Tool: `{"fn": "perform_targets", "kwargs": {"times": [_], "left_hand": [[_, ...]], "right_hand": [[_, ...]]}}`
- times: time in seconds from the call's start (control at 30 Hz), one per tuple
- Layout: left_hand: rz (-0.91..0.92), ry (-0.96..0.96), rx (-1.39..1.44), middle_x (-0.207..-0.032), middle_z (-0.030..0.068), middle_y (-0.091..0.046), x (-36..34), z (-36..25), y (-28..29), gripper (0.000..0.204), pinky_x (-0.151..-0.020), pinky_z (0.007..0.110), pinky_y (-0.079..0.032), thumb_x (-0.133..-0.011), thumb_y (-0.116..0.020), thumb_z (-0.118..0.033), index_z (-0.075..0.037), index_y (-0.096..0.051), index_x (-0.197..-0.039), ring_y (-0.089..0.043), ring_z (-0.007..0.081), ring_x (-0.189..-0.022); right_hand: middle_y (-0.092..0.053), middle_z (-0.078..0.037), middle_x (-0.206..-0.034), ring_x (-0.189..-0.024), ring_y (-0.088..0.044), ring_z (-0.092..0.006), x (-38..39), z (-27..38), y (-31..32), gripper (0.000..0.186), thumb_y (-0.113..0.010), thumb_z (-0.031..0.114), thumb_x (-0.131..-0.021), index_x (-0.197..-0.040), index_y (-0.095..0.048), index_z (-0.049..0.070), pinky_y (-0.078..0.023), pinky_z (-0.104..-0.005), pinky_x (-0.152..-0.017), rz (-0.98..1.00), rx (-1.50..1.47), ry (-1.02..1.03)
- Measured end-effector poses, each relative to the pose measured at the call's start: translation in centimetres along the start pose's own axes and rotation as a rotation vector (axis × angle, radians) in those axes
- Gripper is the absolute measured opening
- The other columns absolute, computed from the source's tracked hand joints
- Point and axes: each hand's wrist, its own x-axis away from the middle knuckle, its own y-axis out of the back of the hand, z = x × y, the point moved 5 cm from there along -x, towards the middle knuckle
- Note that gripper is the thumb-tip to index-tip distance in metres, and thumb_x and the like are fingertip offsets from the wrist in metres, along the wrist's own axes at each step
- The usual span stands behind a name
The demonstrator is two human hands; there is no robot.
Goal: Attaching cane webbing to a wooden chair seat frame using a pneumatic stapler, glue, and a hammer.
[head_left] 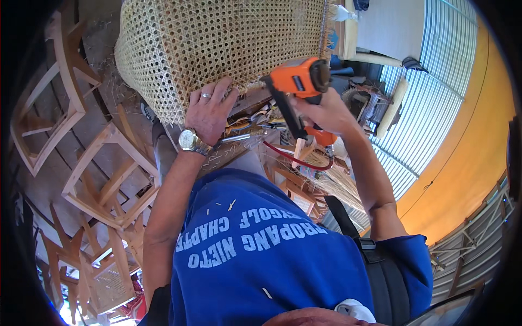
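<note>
A large sheet of woven cane webbing (223,38) spreads over the work in front of me, its left part folding downward. My left hand (211,111) lies on the near edge of the cane with fingers bent over it; a ring and a wristwatch (190,140) show on that arm. My right hand (329,111) is wrapped round the handle of an orange and black pneumatic staple gun (298,79). The gun's nose is at the cane's near edge, right of my left hand; whether it touches is unclear. A red air hose (299,162) runs from its base.
Pliers and other hand tools (244,124) lie just below the cane's edge. Bare wooden chair frames (111,174) crowd the left side. Loose cane strands (337,176) lie at right, before a corrugated wall (435,70) and an orange tarp (462,146).
</note>
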Motion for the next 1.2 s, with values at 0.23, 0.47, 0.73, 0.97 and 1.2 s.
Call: {"fn": "perform_targets", "kwargs": {"times": [0.23, 0.47, 0.73, 0.97, 1.2], "left_hand": [[-0.015, 0.024, 0.001, -0.135, 0.0025, -0.056, -0.3, -0.1, 0.2, 0.035, -0.094, 0.039, -0.045, -0.086, -0.057, -0.014, -0.016, -0.067, -0.119, -0.057, 0.0216, -0.115], [-0.011, 0.033, 0.015, -0.136, 0.0020, -0.055, -0.3, 0.0, 0.2, 0.037, -0.094, 0.039, -0.044, -0.085, -0.059, -0.013, -0.016, -0.067, -0.120, -0.056, 0.0211, -0.115], [0.020, 0.040, 0.008, -0.137, 0.0017, -0.054, -0.3, 0.1, 0.1, 0.037, -0.095, 0.038, -0.044, -0.085, -0.060, -0.015, -0.016, -0.067, -0.121, -0.055, 0.0204, -0.117], [0.014, 0.041, 0.019, -0.135, 0.0018, -0.055, -0.5, -0.1, 0.3, 0.037, -0.094, 0.038, -0.044, -0.083, -0.061, -0.013, -0.016, -0.067, -0.120, -0.057, 0.0206, -0.115], [0.004, 0.042, 0.005, -0.134, 0.0016, -0.055, -0.5, -0.1, 0.3, 0.035, -0.092, 0.039, -0.044, -0.083, -0.062, -0.013, -0.017, -0.067, -0.118, -0.056, 0.0206, -0.116]], "right_hand": [[-0.056, 0.002, -0.061, -0.051, -0.055, -0.0084, -0.1, 0.1, 3.1, 0.017, -0.071, 0.021, -0.095, -0.098, -0.064, 0.005, -0.045, -0.0261, -0.050, -0.037, -0.122, -0.213], [-0.054, 0.003, -0.061, -0.050, -0.054, -0.0080, -1.3, -1.1, 1.6, 0.015, -0.070, 0.020, -0.096, -0.097, -0.064, 0.006, -0.043, -0.0264, -0.049, 0.053, -0.105, -0.270], [-0.055, 0.002, -0.060, -0.050, -0.054, -0.0077, -1.3, -0.7, 1.3, 0.016, -0.070, 0.021, -0.095, -0.097, -0.064, 0.006, -0.042, -0.0254, -0.048, 0.065, -0.153, -0.231], [-0.058, 0.001, -0.065, -0.050, -0.054, -0.0077, -2.0, -1.8, 0.8, 0.017, -0.070, 0.017, -0.094, -0.105, -0.064, 0.006, -0.042, -0.0257, -0.047, 0.108, -0.075, -0.296], [-0.063, -0.002, -0.068, -0.050, -0.057, -0.0106, -2.6, -2.1, 0.7, 0.021, -0.069, 0.012, -0.090, -0.110, -0.068, 0.005, -0.045, -0.0301, -0.046, 0.120, -0.031, -0.235]]}}
